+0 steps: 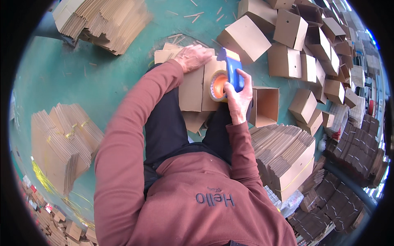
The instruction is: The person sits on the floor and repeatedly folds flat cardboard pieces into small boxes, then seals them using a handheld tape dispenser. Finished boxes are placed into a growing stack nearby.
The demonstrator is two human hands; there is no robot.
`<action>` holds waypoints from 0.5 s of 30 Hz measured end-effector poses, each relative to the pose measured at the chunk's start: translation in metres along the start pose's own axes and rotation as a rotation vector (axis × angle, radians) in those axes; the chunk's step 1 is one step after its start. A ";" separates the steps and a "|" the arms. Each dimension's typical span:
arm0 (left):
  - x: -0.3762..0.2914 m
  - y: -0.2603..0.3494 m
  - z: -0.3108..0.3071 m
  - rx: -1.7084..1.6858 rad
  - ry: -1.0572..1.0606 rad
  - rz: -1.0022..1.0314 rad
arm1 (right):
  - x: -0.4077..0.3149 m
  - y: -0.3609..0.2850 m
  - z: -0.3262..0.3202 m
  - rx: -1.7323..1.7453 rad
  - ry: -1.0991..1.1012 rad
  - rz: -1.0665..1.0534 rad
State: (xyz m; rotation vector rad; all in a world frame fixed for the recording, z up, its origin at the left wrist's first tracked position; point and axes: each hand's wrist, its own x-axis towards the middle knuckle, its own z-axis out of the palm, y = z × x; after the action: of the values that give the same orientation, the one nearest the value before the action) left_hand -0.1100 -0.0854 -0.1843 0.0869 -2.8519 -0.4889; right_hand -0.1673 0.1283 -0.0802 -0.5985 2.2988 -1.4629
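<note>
Between my knees is a cardboard box (191, 92) with a seam between its flaps. My left hand (193, 57) rests on the box near its far edge, fingers bent; whether it pinches a flap I cannot tell. In my right hand (238, 95) is a blue tape dispenser (234, 69) with a roll of packing tape (218, 86) on it, held over the box's right side. The dispenser's head points away from me, past the box's far right corner.
Folded cardboard stacks lie at the upper left (104, 24), lower left (64, 144) and right (283, 153). An open box (266, 106) stands beside my right knee. Many formed boxes (284, 60) are piled at the upper right. Cardboard strips (195, 15) litter the green floor.
</note>
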 end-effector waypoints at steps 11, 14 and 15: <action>0.007 -0.005 0.003 -0.102 -0.077 -0.063 | -0.035 -0.003 0.026 -0.073 0.046 -0.160; 0.010 -0.007 0.002 -0.152 -0.100 -0.064 | -0.046 0.008 0.038 -0.088 0.042 -0.237; 0.011 -0.007 0.001 -0.174 -0.139 -0.077 | -0.048 0.013 0.044 -0.082 0.036 -0.272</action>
State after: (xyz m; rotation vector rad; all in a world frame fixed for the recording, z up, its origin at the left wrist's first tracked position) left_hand -0.1211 -0.0930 -0.1853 0.1364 -2.9337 -0.7852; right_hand -0.1062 0.1247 -0.1064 -0.9479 2.3884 -1.5120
